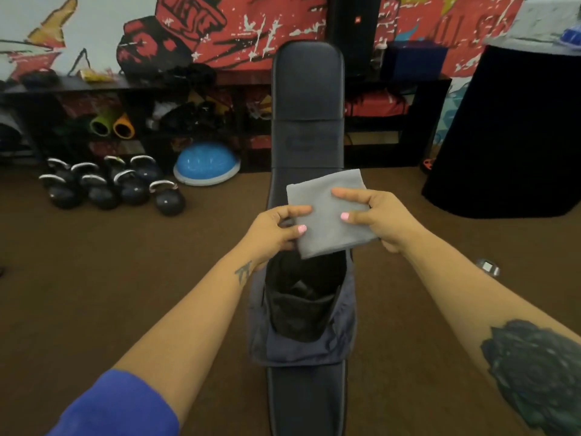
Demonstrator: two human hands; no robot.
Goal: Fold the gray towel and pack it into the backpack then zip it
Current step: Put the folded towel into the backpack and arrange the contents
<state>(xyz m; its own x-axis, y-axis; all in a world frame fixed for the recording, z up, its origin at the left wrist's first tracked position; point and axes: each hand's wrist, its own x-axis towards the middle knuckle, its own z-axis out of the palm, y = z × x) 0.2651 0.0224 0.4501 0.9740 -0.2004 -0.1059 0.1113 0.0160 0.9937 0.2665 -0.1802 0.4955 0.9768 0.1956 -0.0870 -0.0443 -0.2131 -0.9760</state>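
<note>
The gray towel [325,212], folded into a small square, is held in the air just beyond the backpack's mouth. My left hand [275,232] pinches its left edge, thumb on top. My right hand [382,215] pinches its right edge, thumb and forefinger on top. The dark gray backpack [342,335] lies on the black bench [306,99] below the towel, its main compartment unzipped and gaping, with a dark lining and an inner pocket showing.
The long black bench runs away from me over a brown floor. Several kettlebells [125,188] and a blue balance dome [206,163] sit at the left, before a low dark shelf. A black draped table [515,136] stands at the right.
</note>
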